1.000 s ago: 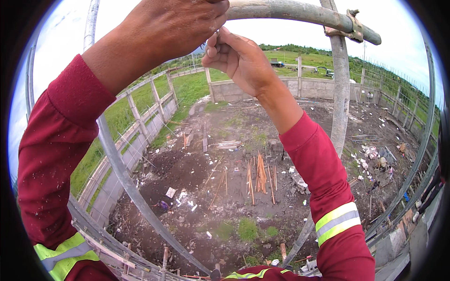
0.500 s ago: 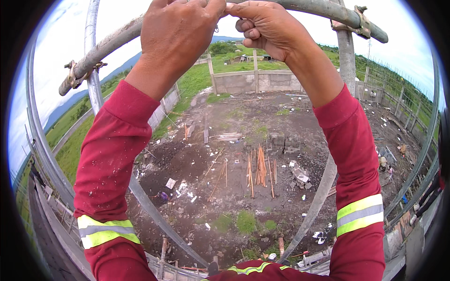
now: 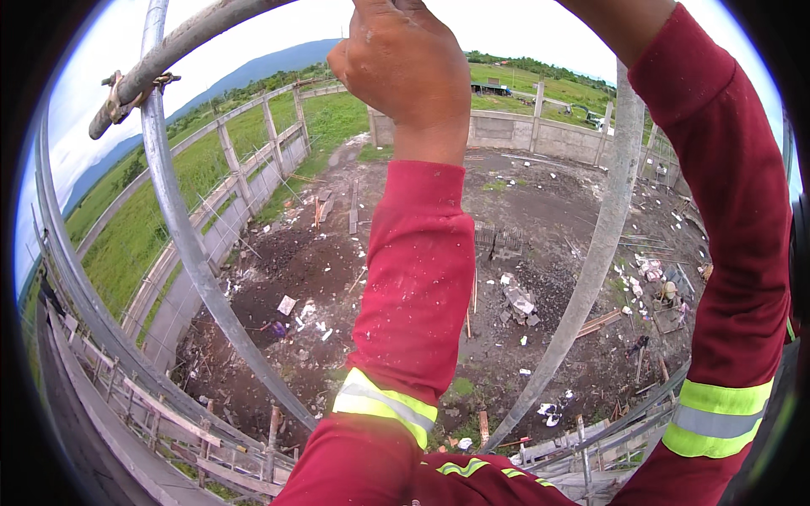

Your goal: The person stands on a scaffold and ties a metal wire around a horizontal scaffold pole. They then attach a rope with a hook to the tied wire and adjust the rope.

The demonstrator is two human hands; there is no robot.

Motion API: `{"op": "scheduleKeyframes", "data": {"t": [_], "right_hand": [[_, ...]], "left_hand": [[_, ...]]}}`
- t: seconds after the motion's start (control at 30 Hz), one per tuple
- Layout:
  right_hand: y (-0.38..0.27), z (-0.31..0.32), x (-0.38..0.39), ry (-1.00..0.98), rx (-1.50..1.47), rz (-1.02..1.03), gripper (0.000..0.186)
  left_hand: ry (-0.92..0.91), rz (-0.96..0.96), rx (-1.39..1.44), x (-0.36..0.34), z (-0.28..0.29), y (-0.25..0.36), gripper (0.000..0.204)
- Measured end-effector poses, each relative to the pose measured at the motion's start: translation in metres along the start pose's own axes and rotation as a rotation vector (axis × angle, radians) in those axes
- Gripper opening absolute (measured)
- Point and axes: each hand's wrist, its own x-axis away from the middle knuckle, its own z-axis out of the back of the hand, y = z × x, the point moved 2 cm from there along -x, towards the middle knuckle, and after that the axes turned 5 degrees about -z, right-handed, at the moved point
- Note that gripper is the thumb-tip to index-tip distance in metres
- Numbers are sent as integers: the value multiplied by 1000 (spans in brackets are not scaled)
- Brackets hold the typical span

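Horizontal scaffold pipe [image 3: 181, 46] ran overhead, long axis left to right, rising rightward — directly above the hands. Left hand [image 3: 405, 72] curled up at it (grip hidden by frame edge); right hand out of view, so its grip cannot be told.

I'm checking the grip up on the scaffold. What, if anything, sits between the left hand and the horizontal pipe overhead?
Nothing visible does. The left hand reaches straight up to the horizontal pipe at the frame's top edge; the contact itself is cut off. The clamp sits well to its left.
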Motion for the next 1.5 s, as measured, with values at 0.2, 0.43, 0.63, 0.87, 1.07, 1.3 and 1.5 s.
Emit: {"op": "scheduleKeyframes", "data": {"t": [0.2,0.43,0.63,0.87,1.07,1.3,1.5], "right_hand": [[1,-73,74,384,-1517,-147,34],[-92,-132,44,433,-2549,-111,44],[-95,-113,11,1027,-2505,44,20],[-94,-118,9,1090,-2400,47,17],[-98,-128,8,919,-2743,210,13],[-120,-119,-1,832,-3076,377,20],[-104,-114,-8,926,-2790,284,32]], "left_hand": [[-121,-167,106,3,15,-14,17],[-489,-170,197,-2,33,-34,21],[-876,-468,-146,-50,76,-12,20],[-1430,-936,-242,-94,15,67,19],[-1690,-1400,-746,-92,-20,78,15],[-1328,-1355,-722,-85,-28,76,12],[-950,-1279,-253,-100,-49,8,15]]}}
